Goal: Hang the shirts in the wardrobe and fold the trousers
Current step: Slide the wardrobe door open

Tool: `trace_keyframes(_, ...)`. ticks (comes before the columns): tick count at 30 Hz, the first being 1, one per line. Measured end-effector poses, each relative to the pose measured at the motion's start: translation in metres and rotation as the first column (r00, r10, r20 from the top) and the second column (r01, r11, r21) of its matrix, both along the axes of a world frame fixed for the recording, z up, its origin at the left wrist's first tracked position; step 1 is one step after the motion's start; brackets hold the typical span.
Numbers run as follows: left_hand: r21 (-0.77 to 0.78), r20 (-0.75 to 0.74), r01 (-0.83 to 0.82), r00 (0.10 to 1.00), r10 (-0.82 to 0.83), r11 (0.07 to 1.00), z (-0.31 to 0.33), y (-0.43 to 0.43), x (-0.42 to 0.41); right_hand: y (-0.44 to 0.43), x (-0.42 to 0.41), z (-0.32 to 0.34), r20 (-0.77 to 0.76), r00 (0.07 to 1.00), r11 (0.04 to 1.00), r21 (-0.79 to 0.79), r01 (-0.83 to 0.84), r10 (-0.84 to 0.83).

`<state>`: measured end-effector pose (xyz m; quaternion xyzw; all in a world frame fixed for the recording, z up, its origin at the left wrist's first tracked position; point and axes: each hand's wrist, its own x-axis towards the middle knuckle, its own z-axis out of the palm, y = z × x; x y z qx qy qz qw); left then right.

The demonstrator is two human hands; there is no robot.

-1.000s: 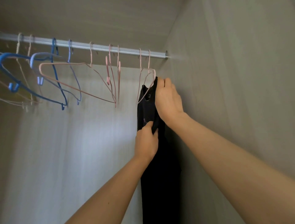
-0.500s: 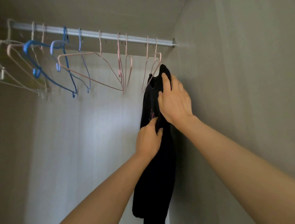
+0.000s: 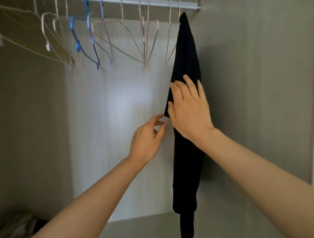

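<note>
head view: right hand (image 3: 188, 112) has fingers (image 3: 190, 83) straight and fanned, laid flat on the black shirt (image 3: 186, 51) at mid-height, with the forearm reaching up and forward from lower right. left hand (image 3: 146, 141) sits lower, fingers loosely parted and slightly curled, gripping nothing, tips just beside the shirt's left edge; contact there, cannot tell. shirt hangs long and narrow from the rail (image 3: 153, 2) at its far right end, next to the wardrobe side wall (image 3: 254, 85), with bare pink hangers (image 3: 144, 39) and blue hangers (image 3: 76, 37) to its left.
</note>
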<state>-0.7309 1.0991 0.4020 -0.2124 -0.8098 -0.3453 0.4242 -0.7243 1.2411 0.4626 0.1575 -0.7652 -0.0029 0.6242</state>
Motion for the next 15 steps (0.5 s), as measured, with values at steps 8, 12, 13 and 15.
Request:
trace_keyframes(8,-0.072,-0.032,-0.281,0.96,0.28,0.957,-0.039,-0.044,0.055,-0.036,0.029,-0.079,0.116,0.989,0.992,0.077,-0.099,0.089)
trace_keyframes(12,-0.163,-0.087,-0.429,0.903,0.42,0.888,-0.071,-0.063,0.086,-0.052,0.036,-0.119,0.202,0.949,0.962,0.082,-0.262,0.242)
trace_keyframes(13,-0.176,-0.093,-0.463,0.886,0.454,0.869,-0.081,-0.066,0.094,-0.056,0.038,-0.131,0.229,0.929,0.946,0.075,-0.314,0.29)
trace_keyframes(15,-0.192,-0.101,-0.537,0.843,0.528,0.821,-0.102,-0.073,0.113,-0.066,0.044,-0.155,0.287,0.88,0.91,0.059,-0.41,0.378)
